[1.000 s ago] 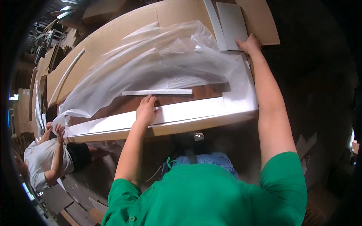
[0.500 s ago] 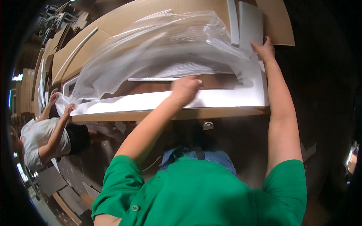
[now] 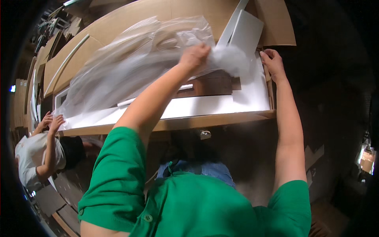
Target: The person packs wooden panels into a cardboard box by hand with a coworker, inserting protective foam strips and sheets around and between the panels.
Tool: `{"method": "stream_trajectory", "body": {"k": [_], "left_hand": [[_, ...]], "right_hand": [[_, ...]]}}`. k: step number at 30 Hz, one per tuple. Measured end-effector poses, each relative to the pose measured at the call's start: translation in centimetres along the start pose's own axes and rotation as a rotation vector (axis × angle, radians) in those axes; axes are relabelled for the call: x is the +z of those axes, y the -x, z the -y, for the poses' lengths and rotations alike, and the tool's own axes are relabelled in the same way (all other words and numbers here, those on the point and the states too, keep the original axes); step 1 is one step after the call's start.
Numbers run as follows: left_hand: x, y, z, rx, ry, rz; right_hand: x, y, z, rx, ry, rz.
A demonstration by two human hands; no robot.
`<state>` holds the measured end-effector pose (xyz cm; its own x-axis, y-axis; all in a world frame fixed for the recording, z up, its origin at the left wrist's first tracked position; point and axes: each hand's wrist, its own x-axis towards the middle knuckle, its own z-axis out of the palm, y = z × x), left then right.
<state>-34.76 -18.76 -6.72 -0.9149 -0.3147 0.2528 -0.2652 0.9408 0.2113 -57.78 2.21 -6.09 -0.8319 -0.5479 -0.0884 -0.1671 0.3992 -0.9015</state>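
My left hand point(image 3: 194, 55) is raised over the long workbench and grips a bunch of the big clear plastic sheet point(image 3: 130, 71), which billows over the white framed panel point(image 3: 205, 106). My right hand point(image 3: 272, 63) rests on the panel's right end, fingers curled over its white edge beside the cardboard wall of the box point(image 3: 221, 120). A dark wooden face point(image 3: 213, 85) shows inside the white frame.
A co-worker in a white top point(image 3: 35, 158) stands at the far left end, both hands on the plastic there. Flat cardboard sheets point(image 3: 276, 23) and a grey-white board point(image 3: 246, 29) lie beyond the panel. Stacked boards cover the floor at lower left.
My left hand left the panel's front edge, swung up and right, and gathered the plastic sheet near the right end. My right hand stayed at the right corner.
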Motion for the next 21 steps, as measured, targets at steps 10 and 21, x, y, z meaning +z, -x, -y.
{"method": "stream_trajectory", "body": {"k": [10, 21], "left_hand": [[-5.4, 12.0, 5.6, -1.152, 1.027, -0.907], [-8.0, 21.2, -0.9, -0.453, 0.338, -0.645]], "right_hand": [[8.4, 0.5, 0.5, -0.100, 0.428, -0.214], [-2.1, 7.9, 1.9, 0.057, 0.135, 0.091]]}}
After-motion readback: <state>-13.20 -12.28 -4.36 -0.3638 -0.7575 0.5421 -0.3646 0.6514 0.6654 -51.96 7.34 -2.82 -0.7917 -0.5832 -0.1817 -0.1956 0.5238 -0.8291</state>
